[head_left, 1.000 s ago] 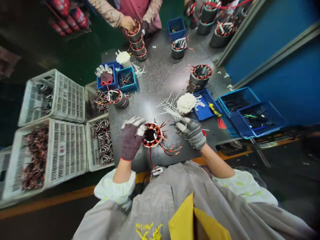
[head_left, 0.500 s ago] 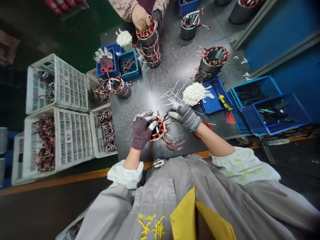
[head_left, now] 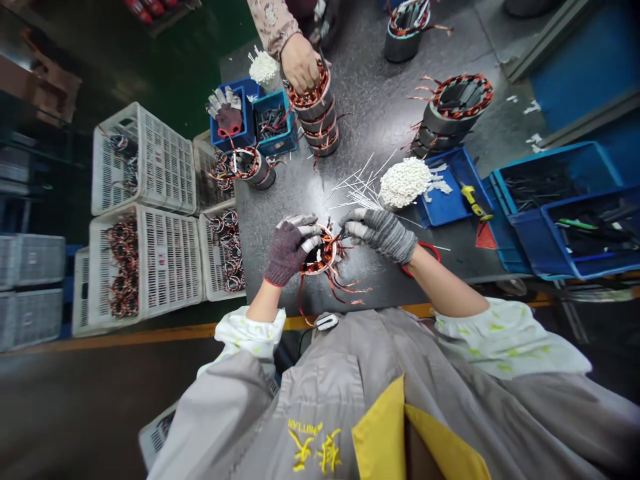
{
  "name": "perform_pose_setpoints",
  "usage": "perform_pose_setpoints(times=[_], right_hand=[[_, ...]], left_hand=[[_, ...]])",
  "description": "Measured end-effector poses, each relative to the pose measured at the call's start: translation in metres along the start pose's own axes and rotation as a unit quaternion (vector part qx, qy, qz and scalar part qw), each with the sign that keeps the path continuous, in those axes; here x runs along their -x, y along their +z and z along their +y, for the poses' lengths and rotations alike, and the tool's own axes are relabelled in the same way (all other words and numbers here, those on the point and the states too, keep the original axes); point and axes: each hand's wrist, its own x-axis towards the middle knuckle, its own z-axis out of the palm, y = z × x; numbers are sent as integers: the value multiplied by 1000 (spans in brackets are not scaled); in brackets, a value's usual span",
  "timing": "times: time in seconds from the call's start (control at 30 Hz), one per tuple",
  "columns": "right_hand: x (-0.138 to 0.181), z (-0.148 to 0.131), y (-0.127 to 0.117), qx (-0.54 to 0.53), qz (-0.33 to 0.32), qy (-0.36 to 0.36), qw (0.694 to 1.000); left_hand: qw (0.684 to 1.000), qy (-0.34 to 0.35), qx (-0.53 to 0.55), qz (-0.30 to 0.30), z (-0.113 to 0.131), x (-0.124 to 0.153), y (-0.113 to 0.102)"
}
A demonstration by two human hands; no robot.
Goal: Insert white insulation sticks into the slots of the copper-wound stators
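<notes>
A motor stator (head_left: 323, 255) wound with copper wire, its red and orange leads trailing toward me, rests on the dark table (head_left: 365, 133) near the front edge. My left hand (head_left: 290, 247), in a maroon glove, wraps round the stator's left side. My right hand (head_left: 377, 232), in a grey glove, has its fingers pinched at the stator's upper right rim; what they pinch is too small to make out. A bundle of white sleeves (head_left: 406, 181) and loose white strips (head_left: 357, 190) lie just beyond my right hand.
Across the table a co-worker's hand (head_left: 300, 63) rests on a stack of stators (head_left: 316, 113). More stators (head_left: 453, 107) stand at the back right. Blue bins (head_left: 550, 200) line the right, small blue bins (head_left: 253, 120) the left. White crates (head_left: 150, 260) of coils stand left of the table.
My right hand has come in from the right onto the stator's rim, and my left hand has closed round the stator. The view has shifted, so the table sits higher and nearer.
</notes>
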Motion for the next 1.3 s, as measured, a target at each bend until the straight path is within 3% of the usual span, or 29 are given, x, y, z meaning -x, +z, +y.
perform_pose_setpoints(times=[0.17,0.3,0.5,0.6,0.73,0.83,1.0,1.1,1.2,1.3], right_hand=[[9,9,4,-59,14,47,997],[18,5,-4,-54,82,45,994],[-13,5,-14,-52,102,34,993],[-15,25,9,-110,72,60,989],[19,55,59,-134,55,110,983],[41,65,72,-140,41,120,982],[18,59,27,-140,68,116,981],[-11,46,1,-50,53,64,995],[-33,33,-5,96,8,1,995],[-44,26,-2,194,-29,-15,981]], left_hand=[[1000,7,18,12,1,1,1],[1000,-11,12,7,5,1,-1],[1000,-13,-2,1,5,1,-1],[1000,-6,-1,7,3,2,1],[1000,5,10,11,-2,0,-3],[999,31,8,-17,-7,-4,-13],[996,45,-57,-46,-3,-5,-24],[998,15,-54,-20,5,3,-19],[999,18,-27,20,6,10,-10],[999,39,-14,35,2,11,-7]])
